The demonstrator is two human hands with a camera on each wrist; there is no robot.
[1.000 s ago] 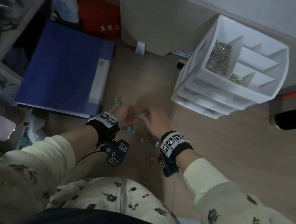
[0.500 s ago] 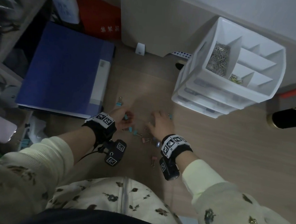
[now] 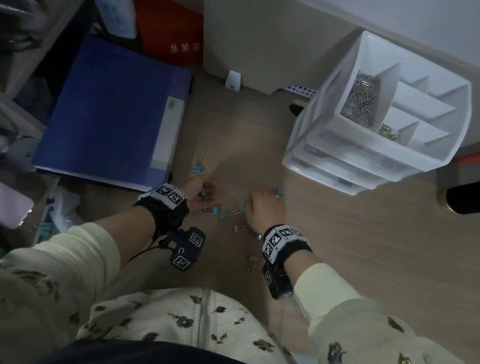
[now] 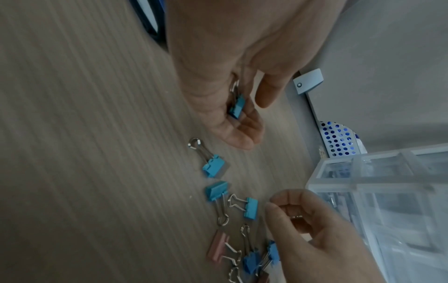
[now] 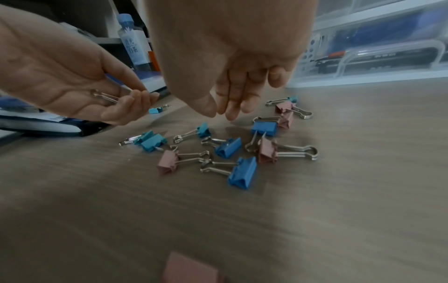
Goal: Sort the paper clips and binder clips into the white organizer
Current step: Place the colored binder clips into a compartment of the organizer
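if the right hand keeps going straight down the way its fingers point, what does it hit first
Probably the desk just behind the blue clip, or that clip itself; the right hand has its fingertips pointing down there. Depth is unclear.

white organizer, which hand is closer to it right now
Right. The right hand hovers over the scattered binder clips, nearer the white organizer. The left hand, gripping a blue binder clip, sits farther away, beside the blue folder.

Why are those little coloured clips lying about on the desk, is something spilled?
Yes: blue and pink binder clips lie scattered loose on the wooden desk, not in the white organizer. One blue clip sits apart by the blue folder. The left hand holds another blue one.
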